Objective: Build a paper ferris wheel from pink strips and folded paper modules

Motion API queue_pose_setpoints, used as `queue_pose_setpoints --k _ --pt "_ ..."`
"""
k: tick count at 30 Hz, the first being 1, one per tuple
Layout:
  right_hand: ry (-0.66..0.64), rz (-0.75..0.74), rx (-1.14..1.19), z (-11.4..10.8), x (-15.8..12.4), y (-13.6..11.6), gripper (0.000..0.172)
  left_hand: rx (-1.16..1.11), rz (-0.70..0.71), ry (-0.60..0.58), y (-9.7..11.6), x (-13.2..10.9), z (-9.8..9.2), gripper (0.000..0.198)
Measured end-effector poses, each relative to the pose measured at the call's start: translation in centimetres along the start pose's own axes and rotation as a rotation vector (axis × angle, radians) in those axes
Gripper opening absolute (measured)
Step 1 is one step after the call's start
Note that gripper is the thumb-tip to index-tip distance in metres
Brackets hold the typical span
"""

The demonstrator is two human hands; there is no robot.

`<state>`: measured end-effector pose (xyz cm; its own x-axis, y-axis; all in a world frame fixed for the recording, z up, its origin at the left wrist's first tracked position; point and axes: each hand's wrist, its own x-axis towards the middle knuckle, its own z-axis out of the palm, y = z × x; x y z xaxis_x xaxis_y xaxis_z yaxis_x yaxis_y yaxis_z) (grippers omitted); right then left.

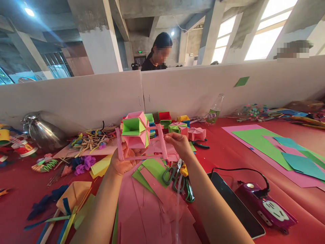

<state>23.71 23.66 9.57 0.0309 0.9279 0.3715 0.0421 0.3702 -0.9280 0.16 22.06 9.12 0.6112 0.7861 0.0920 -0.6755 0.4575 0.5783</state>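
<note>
My left hand (122,162) is closed under a pink paper frame (162,144) that carries a folded pink and green paper wheel (135,130). The frame is held up above the red table (220,159). My right hand (180,144) pinches the right post of the frame with its fingers pressed together. Beneath both hands lie pink paper sheets (149,210) and green paper pieces (152,169), with green-handled scissors (175,176) just below my right wrist.
Folded paper boxes (165,118) and a small bottle (214,110) stand by the white partition (193,88). Large coloured sheets (274,149) lie at right, a phone (236,206) and a purple socket (266,203) near right. Craft sticks (88,139) and a steel kettle (43,132) at left. A person sits behind the partition.
</note>
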Motion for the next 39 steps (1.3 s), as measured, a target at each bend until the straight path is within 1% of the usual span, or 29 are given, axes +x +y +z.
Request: queue_pose_setpoints --k 4,7,10,14,16,18,19,21,26,28,30,32,36,37,39 --pt "0.037 -0.029 -0.031 0.2 0.1 0.0 0.030 -0.016 -0.001 0.027 -0.1 0.0 0.2 0.039" --pt "0.126 -0.057 -0.072 -0.4 0.4 0.0 0.030 -0.014 0.009 0.042 0.2 -0.1 0.3 0.043" --pt "0.265 -0.080 -0.105 -2.1 0.7 -0.4 0.031 -0.007 0.037 0.089 1.1 -0.4 0.0 0.043" --pt "0.428 -0.096 -0.126 -5.0 0.8 -1.3 0.030 -0.011 0.125 0.186 2.9 -1.2 -1.0 0.040" --pt "0.468 -0.093 -0.144 -6.0 0.7 -1.6 0.029 -0.007 0.159 0.214 3.6 -1.6 -1.4 0.039" --pt "0.458 -0.078 -0.175 -6.3 0.6 -1.7 0.026 0.003 0.173 0.234 3.9 -1.8 -1.5 0.038" --pt "0.428 -0.066 -0.190 -6.1 0.5 -1.7 0.024 0.008 0.170 0.245 3.9 -1.8 -1.5 0.038" --pt "0.322 -0.043 -0.210 -5.2 0.3 -1.8 0.024 0.015 0.163 0.266 3.6 -1.7 -1.2 0.037" --pt "0.011 0.004 -0.225 -1.8 -0.2 -1.9 0.039 0.026 0.114 0.264 2.2 -1.1 -0.3 0.038" --pt "-0.087 0.020 -0.261 -1.0 -0.4 -1.7 0.041 0.031 0.088 0.241 1.8 -0.8 -0.1 0.038" --pt "-0.179 0.032 -0.324 -0.8 -0.5 -1.4 0.037 0.028 0.074 0.214 1.7 -0.7 -0.1 0.039" --pt "-0.257 0.045 -0.413 -1.2 -0.7 -1.5 0.034 0.017 0.076 0.206 1.7 -0.7 -0.3 0.041" --pt "-0.399 0.100 -0.611 -1.7 -1.3 -2.9 0.017 -0.011 0.111 0.222 2.0 -0.8 -0.5 0.040" --pt "-0.440 0.119 -0.651 -1.6 -1.5 -3.4 0.020 -0.016 0.118 0.220 2.1 -0.8 -0.5 0.040" --pt "-0.500 0.151 -0.721 -0.9 -1.8 -4.1 0.033 -0.027 0.122 0.225 2.3 -0.9 -0.5 0.039"
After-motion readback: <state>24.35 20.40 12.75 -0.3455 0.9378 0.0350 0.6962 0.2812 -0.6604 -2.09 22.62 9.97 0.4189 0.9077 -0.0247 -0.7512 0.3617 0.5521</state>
